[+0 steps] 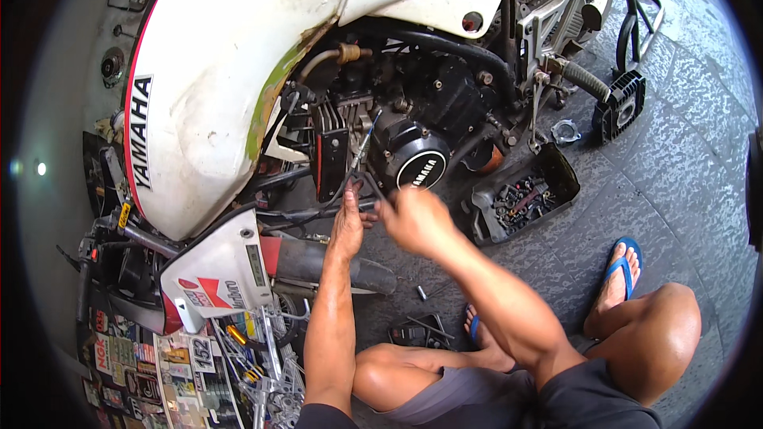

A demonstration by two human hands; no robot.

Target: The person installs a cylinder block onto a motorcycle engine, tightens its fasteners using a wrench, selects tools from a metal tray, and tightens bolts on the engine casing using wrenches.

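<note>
A thin black control cable (327,208) with a metal adjuster (363,145) near its end hangs in front of the motorcycle engine (445,99). My left hand (348,224) is closed on it with the thumb pointing up, just below the cylinder fins (328,147). Close by on the right, my right hand (419,221) is curled into a fist and slightly blurred. A dark, slim piece runs from its fingers towards the cable by my left hand; whether this is cable or tool I cannot tell. Beside the fist lies the round black engine cover (415,157).
A black bin (563,183) of bolts and small parts stands right of the engine, near a metal ring (566,132). A small socket (422,293) and an open black case (417,332) lie on the floor. The white tank (211,111) and front wheel (342,268) occupy the left.
</note>
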